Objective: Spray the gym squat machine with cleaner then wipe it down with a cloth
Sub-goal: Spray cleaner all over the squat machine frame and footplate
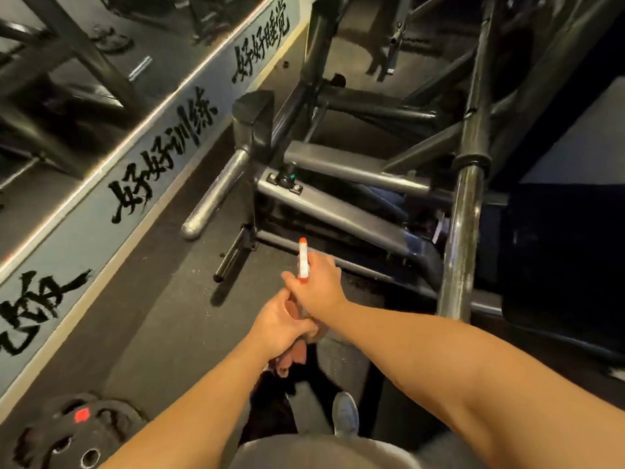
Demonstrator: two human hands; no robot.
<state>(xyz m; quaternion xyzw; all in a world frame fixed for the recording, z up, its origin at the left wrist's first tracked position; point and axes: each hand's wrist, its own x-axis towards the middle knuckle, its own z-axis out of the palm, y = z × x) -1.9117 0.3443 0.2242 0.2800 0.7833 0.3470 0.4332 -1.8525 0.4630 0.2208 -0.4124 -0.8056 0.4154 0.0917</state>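
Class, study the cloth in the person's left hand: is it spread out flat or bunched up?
Bunched up. The cloth is crumpled inside the closed left hand, only folds poking out below the fingers; no flat area shows.

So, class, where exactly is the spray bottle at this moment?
In the head view, the spray bottle sits just below centre, gripped in the right hand, nozzle toward the squat machine's lower frame bar; the left hand bunches a cloth just below.

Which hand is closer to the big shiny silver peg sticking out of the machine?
Left, but only narrowly. The left hand, clutching the cloth, sits below the silver peg. The right hand, holding the spray bottle, sits below it too, but farther right.
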